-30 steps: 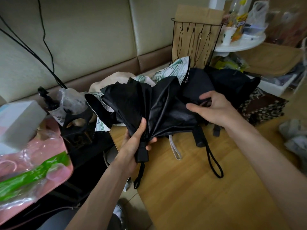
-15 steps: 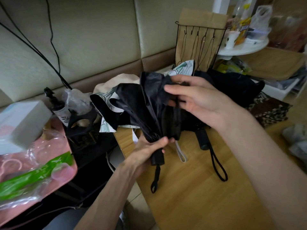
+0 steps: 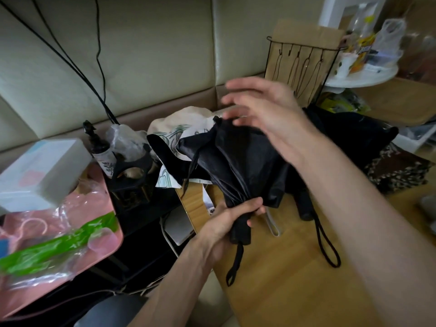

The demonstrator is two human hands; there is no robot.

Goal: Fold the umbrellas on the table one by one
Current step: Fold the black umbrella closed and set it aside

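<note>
Fingers (image 3: 247, 204) of my left hand (image 3: 226, 221) are curled tight round the black umbrella (image 3: 243, 161), pinching it right where the gathered canopy narrows into the handle, and the cloth fans up and away from them. Up above, my right hand (image 3: 271, 114) is over the top of that canopy with its fingers (image 3: 245, 87) spread and straight; they're blurred, so I can't tell whether the tips touch the cloth. Beneath both sets of fingers is the wooden table (image 3: 295, 279). Beyond my right fingers a second black umbrella (image 3: 354, 135) lies slumped on it, corded handle pointing back toward me. Left of my right fingertips, partly under the black cloth, lies a cream patterned umbrella (image 3: 174, 123). Below my left fingers the wrist strap (image 3: 233, 267) dangles off the handle, past the table's edge.
</note>
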